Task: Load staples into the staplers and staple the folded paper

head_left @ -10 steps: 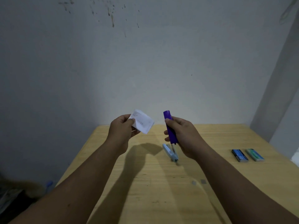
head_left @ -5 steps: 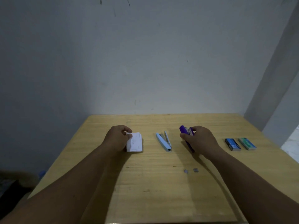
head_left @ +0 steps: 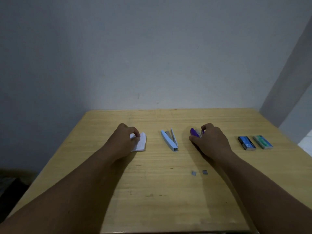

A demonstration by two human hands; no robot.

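Note:
My left hand (head_left: 125, 141) rests on the wooden table (head_left: 152, 191) with its fingers closed on the white folded paper (head_left: 141, 144), which lies flat. A light blue stapler (head_left: 169, 140) lies hinged apart between my hands. My right hand (head_left: 209, 141) is wrapped over the purple stapler (head_left: 195, 132), which lies on the table; only its far end shows. Two small staple strips (head_left: 199, 173) lie near my right forearm.
Two staple boxes lie at the right of the table, a dark blue box (head_left: 246, 143) and a green box (head_left: 263, 142). A plain wall rises behind the table's far edge. The floor at the left is dark.
Both hands have come down from the air to the table, the left one laying the paper flat and the right one laying the purple stapler down. The camera has tilted downward.

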